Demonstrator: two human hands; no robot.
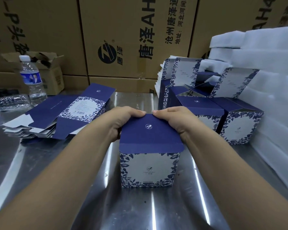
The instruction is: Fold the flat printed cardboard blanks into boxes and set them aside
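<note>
A: Where's the box?

B: Upright on the steel table, dead centre, between our forearms. The lid is folded down over the top. The tuck flap hangs out over the printed front face, not yet inside.

A: Hands?

B: Left hand is on the lid's left edge, right hand on its right edge. Both are curled round the lid and gripping it. The fingertips sit on the far edge and nearly meet in the middle. The left thumb looks tucked under the side edge. We can't see the right thumb.

A: So the flap is opposite the fingers.

B: Yes, and that's what the next move turns on. The fingertips are at the far edge and the flap is at the near edge, towards us. Its crease runs left to right. The grip is symmetric, so neither hand is nearer. We'd guess both have to slide forward along the sides to push the flap in.

A: Risk?

B: The rounded flap corners could catch on the front wall. That's only our read.

A: Set-aside spot?

B: The folded boxes stand on the right, just beside the foam sheets, so the right hand is nearer. The flat blanks are stacked on the left, nearer the left hand.
</note>
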